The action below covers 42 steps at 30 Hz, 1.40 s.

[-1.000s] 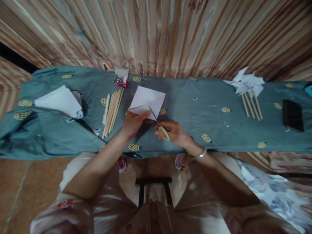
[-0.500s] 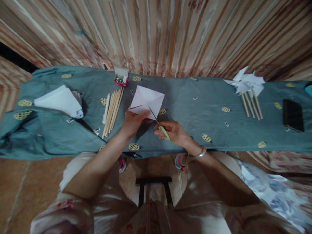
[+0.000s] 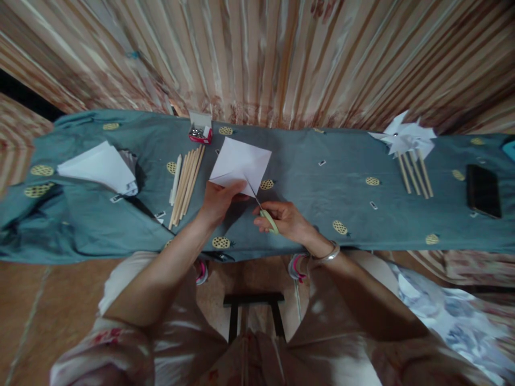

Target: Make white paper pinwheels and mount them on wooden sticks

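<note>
A square of white paper (image 3: 242,159) is pinched at its lower edge by my left hand (image 3: 222,199), thumb on top and fingers underneath. My right hand (image 3: 284,219) grips scissors (image 3: 270,221) with light green handles. Their blades reach up and left onto the paper, near my left thumb. Left of the paper lie several wooden sticks (image 3: 187,185) beside a white stick-like item (image 3: 176,179). Behind the sticks stands an open red and white box (image 3: 200,134) with small metallic pieces inside.
A stack of white paper (image 3: 98,165) rests on the left of the cloth-covered table (image 3: 306,187). Finished-looking white paper pinwheels (image 3: 410,138) on sticks and a black phone (image 3: 483,190) lie at the right. A pleated curtain (image 3: 257,59) hangs behind.
The paper has tilted slightly in my left hand, and the slit visible near its left corner earlier no longer shows as a gap. My right hand with the scissors has barely moved.
</note>
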Tool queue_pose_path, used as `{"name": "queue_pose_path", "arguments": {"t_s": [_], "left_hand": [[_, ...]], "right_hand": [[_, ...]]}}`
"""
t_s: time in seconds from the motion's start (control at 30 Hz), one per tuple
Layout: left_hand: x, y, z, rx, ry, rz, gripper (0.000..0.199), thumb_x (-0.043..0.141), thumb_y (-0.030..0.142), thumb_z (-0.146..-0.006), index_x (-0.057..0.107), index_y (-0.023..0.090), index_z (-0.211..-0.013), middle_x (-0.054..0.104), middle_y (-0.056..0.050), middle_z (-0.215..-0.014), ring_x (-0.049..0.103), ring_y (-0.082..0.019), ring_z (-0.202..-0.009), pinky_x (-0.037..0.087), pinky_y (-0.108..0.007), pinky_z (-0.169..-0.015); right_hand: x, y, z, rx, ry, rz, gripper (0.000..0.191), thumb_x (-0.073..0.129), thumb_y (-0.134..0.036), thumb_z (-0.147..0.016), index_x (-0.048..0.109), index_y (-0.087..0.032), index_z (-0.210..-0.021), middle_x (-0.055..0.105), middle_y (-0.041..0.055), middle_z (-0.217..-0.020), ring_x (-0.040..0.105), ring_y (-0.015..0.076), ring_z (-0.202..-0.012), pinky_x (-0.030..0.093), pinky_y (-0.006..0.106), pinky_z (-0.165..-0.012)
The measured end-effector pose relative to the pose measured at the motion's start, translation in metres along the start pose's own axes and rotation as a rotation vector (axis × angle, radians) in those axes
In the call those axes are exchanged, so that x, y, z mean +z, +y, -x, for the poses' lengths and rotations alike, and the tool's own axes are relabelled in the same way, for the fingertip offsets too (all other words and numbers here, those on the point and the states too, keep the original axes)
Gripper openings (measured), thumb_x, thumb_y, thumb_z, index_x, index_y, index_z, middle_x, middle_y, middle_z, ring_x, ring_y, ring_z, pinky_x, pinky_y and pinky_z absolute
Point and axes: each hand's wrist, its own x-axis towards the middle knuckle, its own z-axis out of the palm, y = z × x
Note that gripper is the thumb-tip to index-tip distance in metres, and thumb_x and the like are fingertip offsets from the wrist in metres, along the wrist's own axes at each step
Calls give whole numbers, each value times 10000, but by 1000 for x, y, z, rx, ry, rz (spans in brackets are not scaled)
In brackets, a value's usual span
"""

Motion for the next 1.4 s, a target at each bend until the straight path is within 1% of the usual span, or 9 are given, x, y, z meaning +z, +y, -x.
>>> {"name": "queue_pose_path", "arguments": {"t_s": [0.27, 0.47, 0.63, 0.8, 0.93, 1.03, 1.13, 1.27, 1.4], "left_hand": [[-8, 13, -7, 48, 54, 35, 219, 834, 287, -548, 680, 203, -680, 708, -11, -752, 642, -161, -674, 553, -267, -576], [-10, 16, -7, 88, 55, 56, 273, 852, 305, -546, 678, 186, -719, 715, -17, -796, 678, -190, -777, 566, -298, -680], [-9, 15, -5, 73, -26, 39, 312, 849, 338, -572, 691, 175, -787, 731, -37, -815, 703, -217, -758, 586, -329, -668], [-8, 2, -3, 92, -131, -180, 340, 843, 341, -570, 709, 153, -818, 735, -34, -793, 670, -200, -711, 556, -307, -641], [-8, -12, -2, 93, -296, -360, 216, 781, 335, -610, 697, 144, -665, 692, -31, -676, 600, -161, -636, 481, -256, -586], [-8, -18, -2, 58, -367, -459, 238, 727, 359, -647, 660, 150, -556, 614, -4, -558, 513, -128, -543, 390, -235, -516], [-6, -18, -1, 59, -368, -457, 247, 714, 389, -645, 679, 155, -575, 598, 17, -540, 486, -122, -530, 368, -235, -517], [-1, -16, 4, 45, -338, -370, 282, 753, 428, -638, 713, 150, -668, 639, 5, -600, 527, -139, -568, 404, -247, -545], [1, -15, 8, 20, -306, -342, 257, 772, 394, -637, 686, 152, -644, 651, -6, -621, 552, -148, -590, 426, -249, -557]], "right_hand": [[-4, -5, 4, 10, -56, 60, 430, 887, -490, -577, 664, -184, -781, 614, -58, -571, 604, 92, -546, 493, 208, -540], [-13, -9, 3, -35, -50, 74, 435, 852, -545, -622, 643, -183, -744, 618, -41, -609, 597, 90, -565, 488, 214, -550], [-22, -13, -2, -64, 78, 31, 507, 850, -615, -580, 671, -189, -786, 636, -40, -596, 564, 82, -515, 465, 211, -507], [-36, -23, -10, -237, 301, -82, 496, 841, -636, -592, 677, -195, -746, 656, -35, -593, 539, 69, -498, 430, 195, -481], [-42, -31, -15, -274, 339, -229, 486, 862, -612, -568, 705, -198, -769, 598, -63, -578, 462, 51, -478, 347, 187, -435], [-41, -32, -19, -286, 341, -241, 419, 904, -494, -550, 689, -199, -756, 582, -72, -595, 474, 63, -522, 383, 198, -483], [-38, -29, -23, -265, 354, -216, 389, 911, -415, -539, 652, -199, -732, 608, -67, -629, 505, 75, -548, 422, 214, -512], [-34, -25, -27, -259, 398, -197, 433, 923, -400, -494, 631, -203, -744, 637, -65, -658, 522, 75, -553, 455, 222, -527], [-31, -21, -29, -282, 428, -162, 449, 920, -395, -502, 625, -213, -788, 649, -66, -684, 541, 80, -573, 476, 227, -540]]}}
